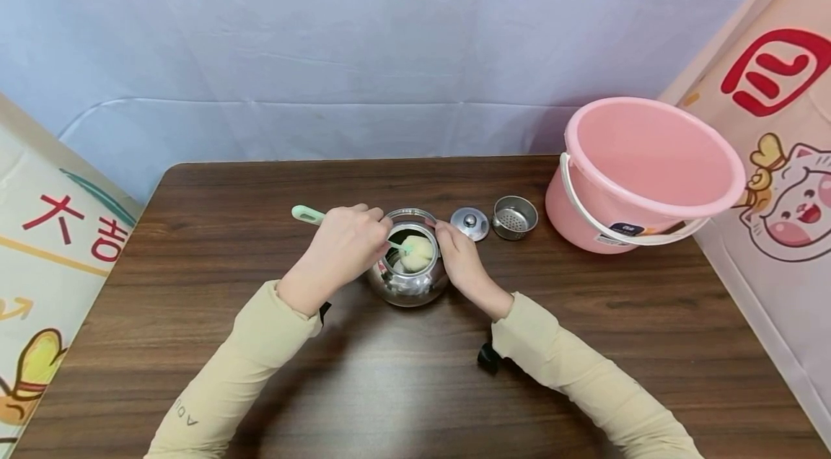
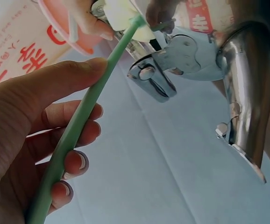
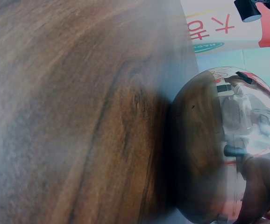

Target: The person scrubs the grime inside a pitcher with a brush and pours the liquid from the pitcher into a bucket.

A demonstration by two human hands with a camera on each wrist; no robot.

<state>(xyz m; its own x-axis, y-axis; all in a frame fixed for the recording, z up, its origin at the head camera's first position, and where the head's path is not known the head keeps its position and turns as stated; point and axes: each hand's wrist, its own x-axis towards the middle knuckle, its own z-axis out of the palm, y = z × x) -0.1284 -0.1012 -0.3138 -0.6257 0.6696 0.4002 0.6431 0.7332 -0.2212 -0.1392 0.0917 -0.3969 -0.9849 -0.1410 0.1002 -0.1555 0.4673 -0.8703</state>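
Observation:
A round, shiny steel teapot (image 1: 407,291) stands on the table in the head view, its mouth uncovered. My left hand (image 1: 353,241) grips the pale green handle (image 1: 307,214) of a sponge brush. The brush's pale yellow sponge head (image 1: 417,254) sits in the teapot's mouth. In the left wrist view, thumb and fingers wrap the green stick, and the steel spout (image 2: 249,88) shows at right. My right hand (image 1: 462,260) holds the teapot's right side, fingertips at the rim. The right wrist view shows the teapot's shiny side (image 3: 228,149), with that hand mostly hidden.
Right of the teapot lie a steel lid (image 1: 470,224) with a knob and a small perforated strainer cup (image 1: 515,218). A pink bucket (image 1: 587,210) with a white handle stands at the back right. The brown wooden table (image 1: 195,250) meets a pale cloth backdrop (image 1: 324,47).

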